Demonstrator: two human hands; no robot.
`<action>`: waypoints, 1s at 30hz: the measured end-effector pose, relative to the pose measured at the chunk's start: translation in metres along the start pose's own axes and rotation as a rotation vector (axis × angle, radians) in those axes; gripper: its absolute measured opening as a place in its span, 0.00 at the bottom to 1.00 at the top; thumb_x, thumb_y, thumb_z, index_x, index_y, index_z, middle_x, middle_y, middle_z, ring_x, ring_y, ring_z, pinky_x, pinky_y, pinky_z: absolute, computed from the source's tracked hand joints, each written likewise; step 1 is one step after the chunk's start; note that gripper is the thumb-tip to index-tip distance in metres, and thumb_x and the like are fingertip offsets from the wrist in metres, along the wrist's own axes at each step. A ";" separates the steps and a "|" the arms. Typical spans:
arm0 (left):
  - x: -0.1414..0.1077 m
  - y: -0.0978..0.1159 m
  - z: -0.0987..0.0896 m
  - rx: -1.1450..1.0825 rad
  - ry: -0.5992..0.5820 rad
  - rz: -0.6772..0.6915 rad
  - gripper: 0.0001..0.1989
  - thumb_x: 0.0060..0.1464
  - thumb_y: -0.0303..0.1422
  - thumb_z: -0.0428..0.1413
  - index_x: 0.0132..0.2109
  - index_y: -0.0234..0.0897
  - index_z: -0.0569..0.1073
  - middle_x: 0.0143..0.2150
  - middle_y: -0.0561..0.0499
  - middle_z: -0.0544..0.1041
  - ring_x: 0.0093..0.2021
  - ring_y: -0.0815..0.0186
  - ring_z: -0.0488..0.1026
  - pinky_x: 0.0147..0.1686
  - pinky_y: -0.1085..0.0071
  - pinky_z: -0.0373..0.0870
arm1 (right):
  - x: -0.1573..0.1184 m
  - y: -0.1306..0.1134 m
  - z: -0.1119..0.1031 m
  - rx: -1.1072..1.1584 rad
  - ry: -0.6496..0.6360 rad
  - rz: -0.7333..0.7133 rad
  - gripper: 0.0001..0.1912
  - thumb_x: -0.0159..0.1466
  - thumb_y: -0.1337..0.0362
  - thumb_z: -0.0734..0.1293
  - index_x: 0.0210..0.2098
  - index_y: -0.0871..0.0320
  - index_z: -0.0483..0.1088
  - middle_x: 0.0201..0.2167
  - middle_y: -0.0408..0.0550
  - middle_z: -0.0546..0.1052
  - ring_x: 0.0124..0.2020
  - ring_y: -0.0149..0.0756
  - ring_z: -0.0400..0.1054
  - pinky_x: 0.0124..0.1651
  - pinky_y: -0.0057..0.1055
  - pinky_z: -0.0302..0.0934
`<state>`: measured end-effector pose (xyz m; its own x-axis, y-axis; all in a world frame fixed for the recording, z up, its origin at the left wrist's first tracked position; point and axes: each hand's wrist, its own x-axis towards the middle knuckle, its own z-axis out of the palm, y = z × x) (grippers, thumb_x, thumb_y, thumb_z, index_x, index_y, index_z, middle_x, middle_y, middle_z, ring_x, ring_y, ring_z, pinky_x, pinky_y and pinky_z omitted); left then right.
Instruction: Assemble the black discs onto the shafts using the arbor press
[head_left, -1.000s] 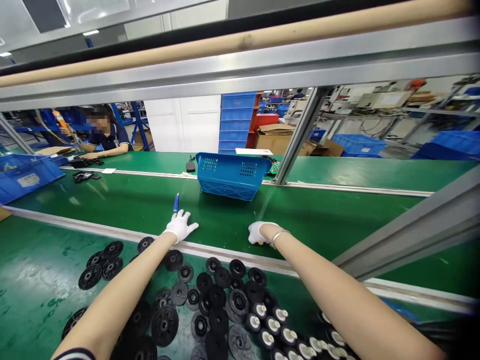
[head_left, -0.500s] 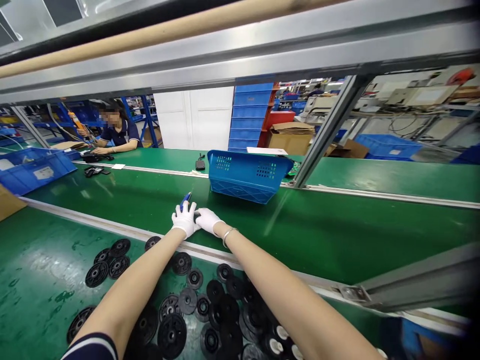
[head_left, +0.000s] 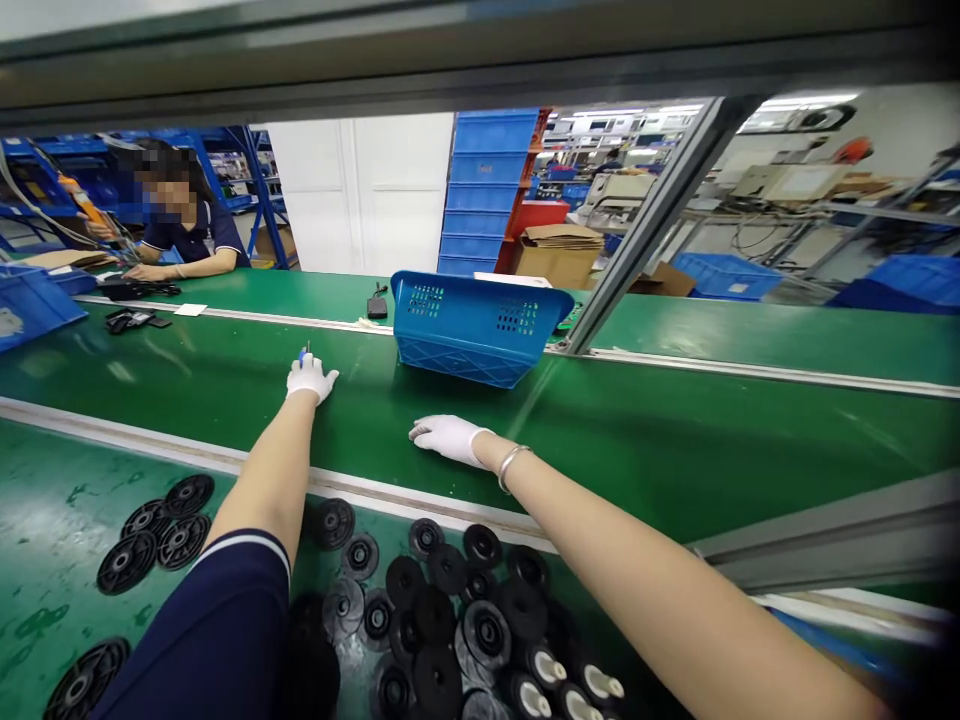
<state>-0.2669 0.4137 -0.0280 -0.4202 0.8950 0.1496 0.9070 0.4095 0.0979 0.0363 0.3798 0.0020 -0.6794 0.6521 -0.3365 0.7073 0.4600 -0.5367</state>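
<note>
The left hand [head_left: 310,378], white-gloved, is extended over the green belt [head_left: 660,430]; its thumb is held out to the side; its fingers lie over a blue tool [head_left: 304,357], which projects beyond the fingertips and is largely concealed; whether the fingers grip the tool or only rest against it cannot be told. The right hand [head_left: 450,440], also gloved, is positioned over the belt, nearer the middle; its fingers are loosely bent and point left; whether they enclose anything cannot be told; a silver bangle [head_left: 514,468] encircles the wrist. The blue basket [head_left: 480,325] is located beyond both hands, tilted; black discs [head_left: 435,615] lie grouped on the near worktop [head_left: 45,500], beside black parts with white shafts [head_left: 547,665].
</note>
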 end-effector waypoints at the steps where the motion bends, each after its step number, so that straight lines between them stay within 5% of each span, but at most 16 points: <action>1: 0.004 -0.004 0.000 0.008 -0.006 -0.014 0.19 0.60 0.38 0.54 0.56 0.36 0.67 0.58 0.43 0.67 0.54 0.55 0.68 0.52 0.51 0.68 | -0.001 0.003 -0.001 0.009 -0.014 -0.016 0.13 0.67 0.61 0.64 0.49 0.58 0.70 0.57 0.51 0.67 0.55 0.43 0.64 0.57 0.47 0.60; 5: 0.003 -0.005 -0.011 0.006 -0.023 -0.005 0.26 0.60 0.43 0.53 0.61 0.37 0.62 0.66 0.41 0.57 0.64 0.47 0.56 0.59 0.43 0.55 | -0.006 0.005 0.001 -0.005 -0.023 -0.039 0.13 0.67 0.61 0.64 0.50 0.58 0.69 0.59 0.51 0.65 0.58 0.44 0.61 0.59 0.49 0.57; 9: -0.041 0.000 -0.054 -0.047 -0.036 0.158 0.31 0.62 0.46 0.46 0.65 0.31 0.57 0.70 0.35 0.47 0.69 0.40 0.41 0.62 0.44 0.48 | -0.015 -0.012 0.011 -0.066 0.016 -0.003 0.15 0.67 0.60 0.64 0.51 0.58 0.68 0.58 0.52 0.65 0.57 0.45 0.62 0.58 0.49 0.58; 13: -0.147 -0.018 -0.116 -0.099 -0.116 0.428 0.24 0.66 0.41 0.38 0.63 0.40 0.61 0.71 0.48 0.50 0.71 0.55 0.41 0.66 0.55 0.47 | -0.033 -0.038 0.027 -0.089 0.015 -0.006 0.18 0.68 0.58 0.63 0.55 0.57 0.65 0.58 0.53 0.65 0.56 0.45 0.62 0.57 0.50 0.59; 17: -0.290 -0.041 -0.157 -0.199 -0.189 0.580 0.28 0.66 0.44 0.36 0.70 0.44 0.44 0.72 0.51 0.47 0.70 0.62 0.45 0.66 0.60 0.51 | -0.064 -0.061 0.043 -0.108 -0.104 -0.091 0.19 0.68 0.56 0.63 0.55 0.57 0.65 0.56 0.53 0.67 0.53 0.43 0.65 0.55 0.48 0.61; 20: -0.383 -0.041 -0.150 -0.210 -0.301 0.542 0.32 0.64 0.49 0.40 0.69 0.41 0.47 0.71 0.47 0.49 0.70 0.55 0.43 0.64 0.55 0.54 | -0.094 -0.074 0.052 -0.174 -0.154 -0.111 0.18 0.68 0.57 0.63 0.54 0.58 0.66 0.55 0.52 0.68 0.52 0.43 0.65 0.54 0.47 0.62; 23: -0.450 -0.026 -0.118 -0.165 -0.243 0.556 0.36 0.60 0.53 0.45 0.67 0.36 0.55 0.70 0.41 0.52 0.70 0.47 0.43 0.64 0.48 0.53 | -0.124 -0.085 0.058 -0.240 -0.151 -0.080 0.16 0.67 0.58 0.64 0.52 0.58 0.67 0.54 0.52 0.69 0.51 0.42 0.66 0.53 0.46 0.63; 27: -0.506 0.007 -0.076 -0.173 -0.150 0.634 0.36 0.60 0.51 0.46 0.69 0.37 0.51 0.70 0.42 0.50 0.69 0.45 0.45 0.63 0.48 0.54 | -0.165 -0.095 0.053 -0.223 -0.088 -0.089 0.14 0.67 0.59 0.65 0.49 0.59 0.69 0.51 0.51 0.71 0.49 0.40 0.68 0.52 0.45 0.64; 30: -0.528 0.028 -0.057 -0.168 -0.079 0.689 0.38 0.59 0.50 0.48 0.69 0.37 0.48 0.71 0.41 0.48 0.69 0.44 0.43 0.63 0.45 0.52 | -0.206 -0.094 0.041 -0.146 0.118 -0.112 0.14 0.67 0.57 0.64 0.48 0.57 0.71 0.51 0.50 0.73 0.51 0.41 0.68 0.57 0.43 0.60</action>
<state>-0.0216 -0.0574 -0.0478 0.2561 0.9532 0.1606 0.9466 -0.2809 0.1581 0.1018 0.1776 0.0897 -0.7339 0.6541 -0.1831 0.6552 0.6107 -0.4447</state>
